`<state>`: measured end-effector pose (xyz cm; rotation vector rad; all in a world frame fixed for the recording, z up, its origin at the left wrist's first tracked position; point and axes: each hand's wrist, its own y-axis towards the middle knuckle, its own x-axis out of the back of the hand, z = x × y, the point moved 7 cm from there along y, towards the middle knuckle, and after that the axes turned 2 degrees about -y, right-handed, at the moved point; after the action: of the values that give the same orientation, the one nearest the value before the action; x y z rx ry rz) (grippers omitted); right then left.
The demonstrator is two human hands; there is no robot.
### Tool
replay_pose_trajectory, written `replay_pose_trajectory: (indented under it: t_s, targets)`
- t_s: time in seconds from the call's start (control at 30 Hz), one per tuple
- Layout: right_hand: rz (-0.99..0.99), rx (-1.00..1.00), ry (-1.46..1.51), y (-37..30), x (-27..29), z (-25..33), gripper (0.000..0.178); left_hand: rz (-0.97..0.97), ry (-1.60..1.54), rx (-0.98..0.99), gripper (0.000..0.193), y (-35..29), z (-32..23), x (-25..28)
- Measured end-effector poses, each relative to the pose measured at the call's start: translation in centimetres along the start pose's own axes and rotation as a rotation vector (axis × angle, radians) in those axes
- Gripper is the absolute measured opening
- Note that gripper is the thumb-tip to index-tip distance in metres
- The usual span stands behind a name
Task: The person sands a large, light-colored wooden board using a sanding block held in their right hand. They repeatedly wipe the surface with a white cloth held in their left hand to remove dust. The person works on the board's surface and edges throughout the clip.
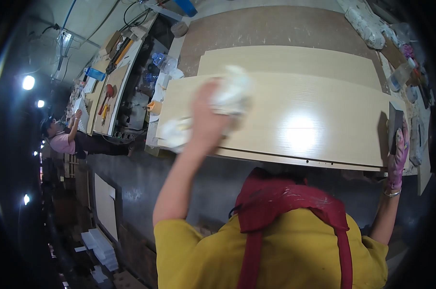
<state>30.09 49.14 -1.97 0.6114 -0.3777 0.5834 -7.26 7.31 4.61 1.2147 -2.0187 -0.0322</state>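
Observation:
My left hand (209, 115), smeared by motion, presses a crumpled white cloth (233, 91) onto a pale wood-grain panel (275, 111). More white material (176, 133) shows beside the wrist at the panel's left end; whether it belongs to the same cloth I cannot tell. At the panel's right end my right hand (399, 156), in a pink-stained glove, is closed on a dark grey flat block (395, 126). The block stands on edge and casts a shadow on the panel. Small dark holes dot the panel's near edge. A second pale panel (285, 58) lies partly under the first.
Beneath the panels is a brown board-topped table (275, 26). A clear plastic bottle (402, 74) and clutter line its right edge. Bottles (165, 62) and an orange cup-like piece (154, 107) sit at left. Farther left, a person (66, 139) works at another bench (113, 96).

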Motion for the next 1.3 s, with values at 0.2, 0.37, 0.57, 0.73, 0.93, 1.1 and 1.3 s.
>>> replay_pose_trajectory:
  t_s: [0.2,0.37,0.57,0.73,0.93,1.1,1.3]
  targets:
    - [-0.037,-0.005,-0.006,0.2,-0.3,-0.4,0.057,0.157,0.240,0.205,0.028,7.8,12.7,-1.4]
    - [-0.103,-0.050,0.117,-0.7,0.0,-1.2,0.058,-0.023,0.393,0.276,0.049,12.1,15.4,9.8]
    - [0.065,-0.106,0.447,0.8,-2.0,5.6,0.054,0.524,0.161,-0.426,0.038,7.0,-2.1,-13.6]
    - [0.571,-0.060,0.708,-1.0,-5.8,9.0,0.059,0.849,0.020,-0.595,0.040,7.2,-14.7,-28.1]
    - [0.652,0.196,0.531,-2.2,-7.2,11.5,0.054,0.877,-0.095,-1.146,0.036,3.7,-28.4,-41.3]
    - [0.681,0.164,0.522,-2.6,-8.2,11.5,0.054,1.133,0.150,-0.617,0.024,6.7,-32.6,-48.8]
    - [0.659,0.127,0.558,-2.5,-8.5,9.7,0.059,1.294,-0.201,-1.587,0.043,-8.1,-39.1,-44.2]
